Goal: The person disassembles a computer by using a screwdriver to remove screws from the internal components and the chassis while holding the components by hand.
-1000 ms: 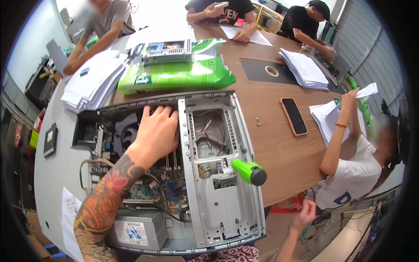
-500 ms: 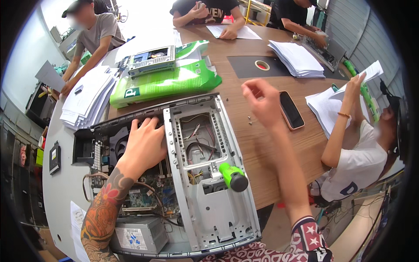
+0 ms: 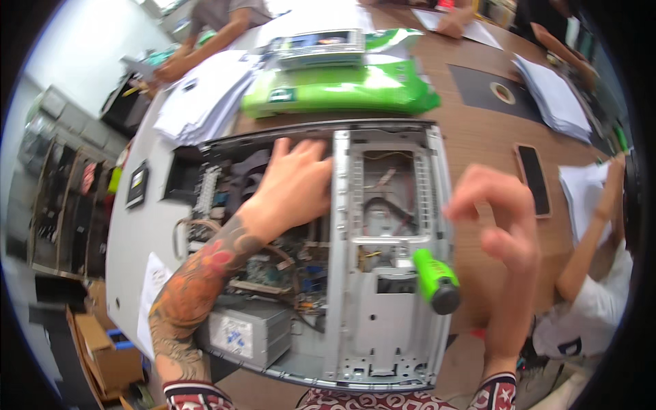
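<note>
An opened desktop computer case (image 3: 335, 260) lies flat on the table before me. My left hand (image 3: 294, 181) reaches into its far left part, beside the metal rail, with fingers spread; the thumb and what the fingertips touch are hidden. Just beyond the case's right side, my right hand (image 3: 497, 212) hangs over the table, motion-blurred, its fingers bent and the thumb apart, with nothing visible in it. A green tool handle with a black end (image 3: 436, 281), like a screwdriver's, stands on the drive bay frame. A boxy power supply (image 3: 249, 331) sits at the case's near left.
Beyond the case lies a green plastic package (image 3: 348, 89) with a metal drive cage (image 3: 321, 49) on it. Paper stacks (image 3: 208, 99), a phone (image 3: 533, 179), a tape roll (image 3: 502, 93) and a black drive (image 3: 137, 184) surround it. Other people sit around the table.
The whole view has shifted, so the case appears farther right. My right hand has come nearer to me along the case's right side, and its thumb has parted from the fingers. My left hand stays inside the case.
</note>
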The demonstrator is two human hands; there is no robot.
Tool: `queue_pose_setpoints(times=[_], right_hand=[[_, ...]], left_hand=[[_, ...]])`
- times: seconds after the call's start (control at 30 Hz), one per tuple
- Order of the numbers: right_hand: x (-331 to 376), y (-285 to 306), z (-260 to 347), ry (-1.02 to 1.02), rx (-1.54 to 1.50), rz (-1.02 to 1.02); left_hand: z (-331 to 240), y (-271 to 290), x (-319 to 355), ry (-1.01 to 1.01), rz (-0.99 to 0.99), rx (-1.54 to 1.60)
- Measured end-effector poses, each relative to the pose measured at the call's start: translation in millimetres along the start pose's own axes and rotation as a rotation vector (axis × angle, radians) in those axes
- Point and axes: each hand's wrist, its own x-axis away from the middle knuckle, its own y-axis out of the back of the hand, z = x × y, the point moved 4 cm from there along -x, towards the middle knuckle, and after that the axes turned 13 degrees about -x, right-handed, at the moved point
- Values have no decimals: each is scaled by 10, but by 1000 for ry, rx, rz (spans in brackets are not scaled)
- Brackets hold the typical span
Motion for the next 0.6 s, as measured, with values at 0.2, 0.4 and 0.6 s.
queue_pose_setpoints(times=[0.2, 0.4, 0.6], right_hand=[[107, -384, 296, -46, 311, 289], [97, -373, 151, 142, 614, 235], [561, 731, 479, 599, -62, -813]], left_hand=[[-26, -42, -35, -3, -56, 0], [17, -46, 39, 9, -64, 30], [-109, -17, -84, -21, -75, 25]])
